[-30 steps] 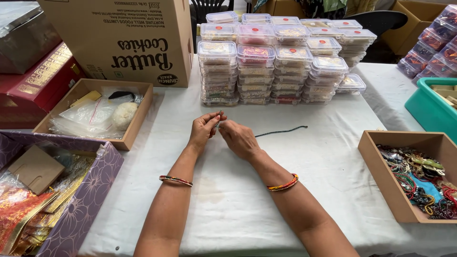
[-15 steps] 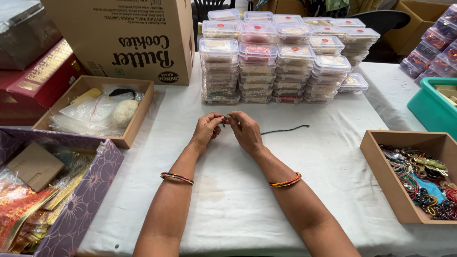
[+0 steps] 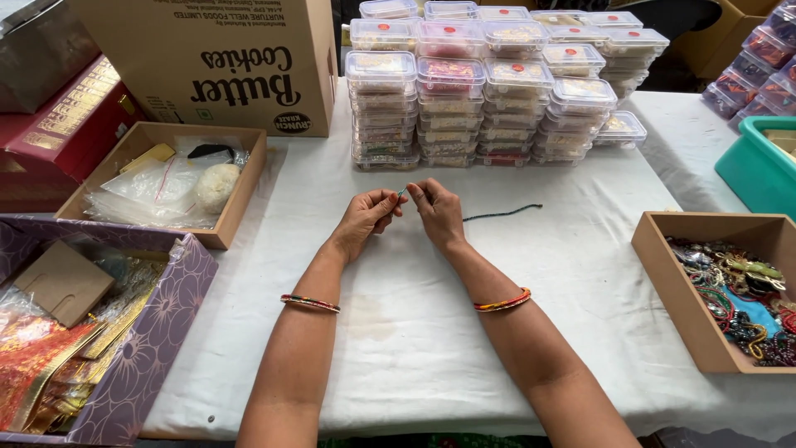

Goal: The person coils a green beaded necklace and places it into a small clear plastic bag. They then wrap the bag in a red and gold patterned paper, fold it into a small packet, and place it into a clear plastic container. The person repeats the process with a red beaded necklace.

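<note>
My left hand (image 3: 366,218) and my right hand (image 3: 437,211) meet above the white tablecloth (image 3: 414,332), fingertips pinched together on one end of a thin dark green thread (image 3: 502,213). The thread trails off to the right across the cloth. A tiny bit of it shows between the fingertips; whether a bead sits there I cannot tell. Both wrists carry thin coloured bangles.
Stacks of clear plastic boxes (image 3: 489,83) stand behind the hands. A large cardboard carton (image 3: 207,58) is at back left, a shallow brown tray (image 3: 166,178) with plastic bags beside it, a purple box (image 3: 141,348) at front left, a tray of trinkets (image 3: 721,290) right, a teal tub (image 3: 759,162).
Both hands stay pinched together on the thread end. The loose end of the thread has shifted a little on the cloth.
</note>
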